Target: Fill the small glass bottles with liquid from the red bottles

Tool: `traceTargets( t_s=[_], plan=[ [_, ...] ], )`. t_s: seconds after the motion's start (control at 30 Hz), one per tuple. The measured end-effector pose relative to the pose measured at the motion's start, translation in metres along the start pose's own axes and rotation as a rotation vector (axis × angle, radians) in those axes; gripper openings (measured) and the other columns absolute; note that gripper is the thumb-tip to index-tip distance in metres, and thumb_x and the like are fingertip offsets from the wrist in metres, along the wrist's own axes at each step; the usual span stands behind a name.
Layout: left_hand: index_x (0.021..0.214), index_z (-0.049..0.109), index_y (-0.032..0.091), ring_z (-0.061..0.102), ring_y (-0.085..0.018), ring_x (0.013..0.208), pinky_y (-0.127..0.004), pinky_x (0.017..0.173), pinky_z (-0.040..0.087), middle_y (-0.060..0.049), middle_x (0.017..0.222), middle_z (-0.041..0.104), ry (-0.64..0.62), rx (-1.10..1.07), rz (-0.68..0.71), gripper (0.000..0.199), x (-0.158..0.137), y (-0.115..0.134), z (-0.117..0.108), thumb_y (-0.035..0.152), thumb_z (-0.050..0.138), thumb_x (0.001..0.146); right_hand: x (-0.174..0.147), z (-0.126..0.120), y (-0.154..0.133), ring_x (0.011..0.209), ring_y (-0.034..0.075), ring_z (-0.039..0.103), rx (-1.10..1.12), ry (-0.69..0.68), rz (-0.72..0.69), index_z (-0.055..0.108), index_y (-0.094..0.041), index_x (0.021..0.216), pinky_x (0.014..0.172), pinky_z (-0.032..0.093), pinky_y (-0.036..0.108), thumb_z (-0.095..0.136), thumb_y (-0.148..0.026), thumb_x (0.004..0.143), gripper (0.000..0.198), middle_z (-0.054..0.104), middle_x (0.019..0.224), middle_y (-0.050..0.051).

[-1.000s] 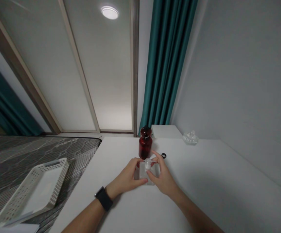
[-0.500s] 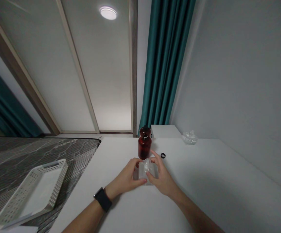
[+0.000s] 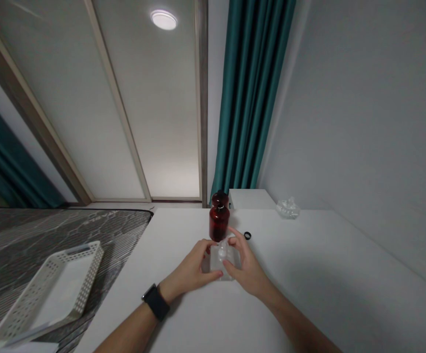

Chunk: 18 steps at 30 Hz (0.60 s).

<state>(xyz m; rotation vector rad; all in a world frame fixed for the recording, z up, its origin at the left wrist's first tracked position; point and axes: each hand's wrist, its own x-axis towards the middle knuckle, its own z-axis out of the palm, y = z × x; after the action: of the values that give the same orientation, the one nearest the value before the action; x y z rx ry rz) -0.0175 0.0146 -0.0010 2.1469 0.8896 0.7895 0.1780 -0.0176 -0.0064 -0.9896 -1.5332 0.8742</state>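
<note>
A small translucent square box (image 3: 216,264) stands on the white table between my two hands. My left hand (image 3: 194,267), with a dark watch on its wrist, is curved around the box's left side, thumb at the near edge and fingers at the far edge. My right hand (image 3: 246,269) is at the box's right side, its thumb and fingers curled at a crumpled clear plastic piece (image 3: 223,248) on top. Whether that piece is a bag or a wrapper I cannot tell. Just beyond the hands is a brown-red glass bottle (image 3: 219,224), upright.
A small black ring (image 3: 247,236) lies right of the bottle. Farther back are a second dark red bottle (image 3: 220,198), a white box (image 3: 252,198) and crumpled clear plastic (image 3: 288,208). A white perforated basket (image 3: 38,274) is at the lower left, beside the white table (image 3: 301,294).
The clear plastic piece on the box has shifted slightly and my right hand has moved very slightly to the right. My left hand and the box stay in place.
</note>
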Motion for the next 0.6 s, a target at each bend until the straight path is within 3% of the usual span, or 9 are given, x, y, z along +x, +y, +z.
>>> traceTargets(
  t_s=[0.23, 0.6],
  plan=[
    [0.125, 0.048, 0.019, 0.056, -0.026, 0.104, -0.042, 0.091, 0.048, -0.01, 0.119, 0.059, 0.003, 0.001, 0.003, 0.054, 0.0006, 0.0015, 0.0002, 0.026, 0.073, 0.077, -0.0003, -0.0007, 0.0037, 0.107, 0.021, 0.06, -0.008, 0.025, -0.003, 0.039, -0.026, 0.145, 0.105, 0.043, 0.041, 0.064, -0.016, 0.076, 0.074, 0.061, 0.11, 0.004],
    [0.123, 0.048, 0.019, 0.056, -0.025, 0.101, -0.039, 0.088, 0.048, -0.009, 0.116, 0.058, 0.002, -0.003, -0.011, 0.053, -0.0004, 0.0014, 0.0001, 0.026, 0.074, 0.078, -0.0007, -0.0008, 0.0027, 0.118, 0.022, 0.057, -0.002, -0.026, -0.002, 0.041, -0.027, 0.142, 0.111, 0.036, 0.044, 0.053, -0.01, 0.074, 0.071, 0.06, 0.119, 0.006]
  ],
)
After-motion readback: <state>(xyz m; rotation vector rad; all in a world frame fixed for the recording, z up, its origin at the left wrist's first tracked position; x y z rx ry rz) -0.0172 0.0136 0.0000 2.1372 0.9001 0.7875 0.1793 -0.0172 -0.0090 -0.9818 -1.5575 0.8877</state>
